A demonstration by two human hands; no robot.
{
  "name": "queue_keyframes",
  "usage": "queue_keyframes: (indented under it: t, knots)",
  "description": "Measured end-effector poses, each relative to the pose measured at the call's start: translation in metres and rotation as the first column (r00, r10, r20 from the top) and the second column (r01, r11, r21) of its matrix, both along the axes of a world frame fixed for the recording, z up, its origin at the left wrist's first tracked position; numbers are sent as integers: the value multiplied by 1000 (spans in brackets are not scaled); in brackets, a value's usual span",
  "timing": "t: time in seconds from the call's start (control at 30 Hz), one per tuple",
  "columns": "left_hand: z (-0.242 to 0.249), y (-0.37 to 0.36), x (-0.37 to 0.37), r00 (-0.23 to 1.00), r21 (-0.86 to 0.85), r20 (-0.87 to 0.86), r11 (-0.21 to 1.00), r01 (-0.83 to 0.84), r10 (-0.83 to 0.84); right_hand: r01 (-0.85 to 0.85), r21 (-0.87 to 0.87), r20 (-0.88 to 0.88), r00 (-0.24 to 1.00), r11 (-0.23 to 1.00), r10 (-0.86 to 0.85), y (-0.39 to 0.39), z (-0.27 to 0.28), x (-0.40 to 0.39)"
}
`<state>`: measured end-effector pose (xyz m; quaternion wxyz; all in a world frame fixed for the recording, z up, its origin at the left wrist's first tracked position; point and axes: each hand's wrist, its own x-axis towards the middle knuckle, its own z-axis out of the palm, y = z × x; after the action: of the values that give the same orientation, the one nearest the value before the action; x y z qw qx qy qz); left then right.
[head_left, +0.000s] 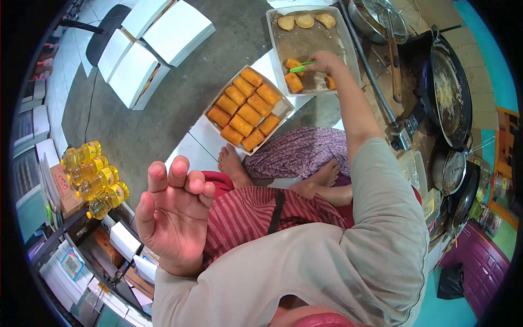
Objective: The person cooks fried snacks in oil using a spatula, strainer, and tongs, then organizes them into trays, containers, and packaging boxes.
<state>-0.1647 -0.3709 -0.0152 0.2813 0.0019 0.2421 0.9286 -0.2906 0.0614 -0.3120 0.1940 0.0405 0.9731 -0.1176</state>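
The right hand (pixel 327 63) pinches green tongs (pixel 301 67) at a fried roll (pixel 290 62) by the left edge of the tray (pixel 308 44); their grip is unclear. The left hand (pixel 177 218) is raised, spread and slightly curled.

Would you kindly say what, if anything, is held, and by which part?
The right hand holds a green tool by its near end; the left hand holds nothing.
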Motion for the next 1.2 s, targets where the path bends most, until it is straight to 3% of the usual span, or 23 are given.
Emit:
queue_keyframes:
  t: [0.1, 0.2, 0.3, 0.37, 0.5, 0.6, 0.63, 0.67, 0.7, 0.73, 0.83, 0.93, 0.97, 1.07, 1.17, 1.2]
  knots:
    - [1, -4, 0, 1000, 39, -12, 999, 8, -8, 346, -252, 284, 919, 904, -273, 4, 21, 8]
    - [0, -12, 2, 1000, 99, -11, 995, 12, -11, 443, -559, 293, 896, 701, -333, 9, 29, 44]
    - [-1, -19, 5, 997, 193, -53, 979, 60, -51, 626, -582, 416, 778, 520, -470, -51, 61, 104]
    - [1, -24, 10, 997, 226, -35, 971, 76, -69, 703, -576, 535, 710, 417, -458, -100, 59, 144]
    - [5, -30, 20, 994, 321, -20, 941, 106, -105, 824, -544, 789, 439, -157, -431, -178, 16, 186]
    - [7, -33, 29, 988, 363, -35, 919, 151, -149, 829, -551, 719, 414, -94, -559, -218, 12, 180]
    - [7, -34, 33, 987, 371, -36, 915, 160, -158, 829, -556, 678, 492, 57, -546, -216, 7, 181]
    - [7, -36, 37, 985, 376, -33, 911, 171, -171, 724, -532, 467, 683, 439, -561, -211, 6, 188]
    - [8, -37, 39, 982, 383, -35, 905, 183, -184, 528, -389, 255, 849, 755, -463, -204, 18, 191]
    - [8, -39, 41, 987, 372, -36, 914, 162, -160, 273, -150, 78, 961, 950, -264, -199, 35, 190]
    - [9, -46, 47, 995, 349, -39, 931, 104, -96, 318, -84, 119, 944, 944, -307, -188, 95, 180]
    - [8, -44, 45, 994, 360, -53, 927, 104, -91, 296, -80, 81, 954, 952, -290, -176, 52, 162]
    - [10, -44, 46, 995, 354, -44, 930, 99, -89, 264, -91, 166, 955, 960, -247, -177, 49, 160]
    - [10, -43, 45, 996, 313, -32, 946, 87, -80, 196, -119, 90, 978, 973, -186, -151, 56, 166]
    - [10, -44, 42, 998, 237, -52, 970, 44, -32, 492, -215, -63, 855, 843, -515, -84, 66, 166]
    - [10, -41, 43, 998, 226, -46, 973, 41, -32, 590, -150, -82, 793, 794, -604, -57, 59, 165]
